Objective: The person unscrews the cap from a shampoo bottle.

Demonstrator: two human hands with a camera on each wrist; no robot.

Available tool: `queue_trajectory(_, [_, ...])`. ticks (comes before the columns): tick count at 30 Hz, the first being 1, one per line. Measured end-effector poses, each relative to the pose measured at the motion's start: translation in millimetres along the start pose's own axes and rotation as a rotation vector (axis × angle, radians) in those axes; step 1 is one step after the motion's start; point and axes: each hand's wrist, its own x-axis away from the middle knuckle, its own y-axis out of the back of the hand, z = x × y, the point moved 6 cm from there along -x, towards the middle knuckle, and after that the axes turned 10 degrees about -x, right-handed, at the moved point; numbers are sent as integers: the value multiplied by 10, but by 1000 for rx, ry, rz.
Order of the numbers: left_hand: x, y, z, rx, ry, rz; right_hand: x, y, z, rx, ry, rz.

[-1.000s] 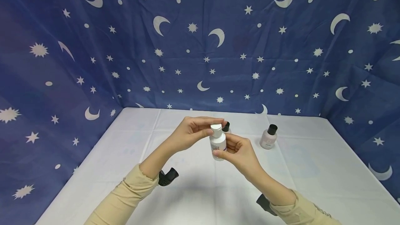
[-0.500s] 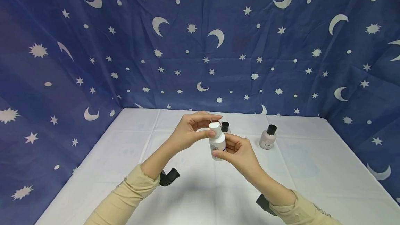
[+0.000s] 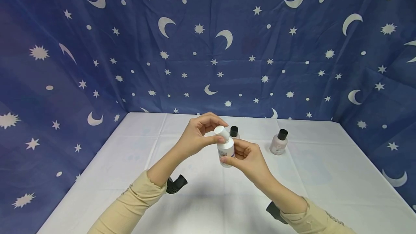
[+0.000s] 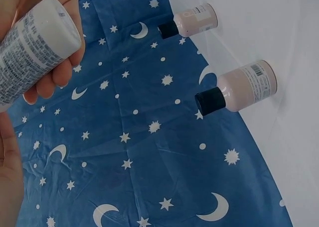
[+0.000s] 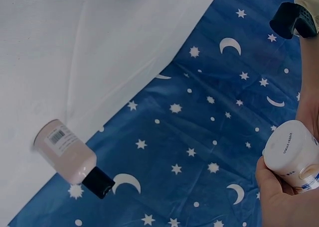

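Observation:
A small white bottle (image 3: 225, 150) with printed text is held above the table, in the middle of the head view. My right hand (image 3: 249, 157) grips its body, thumb across the front. At the top, my left hand (image 3: 199, 137) pinches the white cap (image 3: 221, 132) with the thumb in front; the cap leans left over the bottle's shoulder. Small dense print covers the side of the bottle (image 4: 30, 50) in the left wrist view. Its round base (image 5: 287, 143) faces the camera in the right wrist view, with fingers around the body.
Two pale pink bottles with black caps stand on the white-covered table (image 3: 143, 154): one pink bottle (image 3: 278, 145) to the right, the other behind the hands, mostly hidden, its black cap (image 3: 234, 131) showing. A blue curtain (image 3: 208, 46) with moons and stars hangs behind.
The left hand has shifted slightly left and its fingers have lifted off the cap's top. The cap has gone from upright to leaning left. The right hand stays nearly still.

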Motion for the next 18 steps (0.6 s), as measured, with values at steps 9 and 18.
queue_trajectory(9, [33, 37, 12, 13, 7, -39, -2, -9, 6, -7, 3, -3])
queue_trajectory(18, [96, 66, -2, 9, 64, -76, 1, -37, 8, -7, 12, 15])
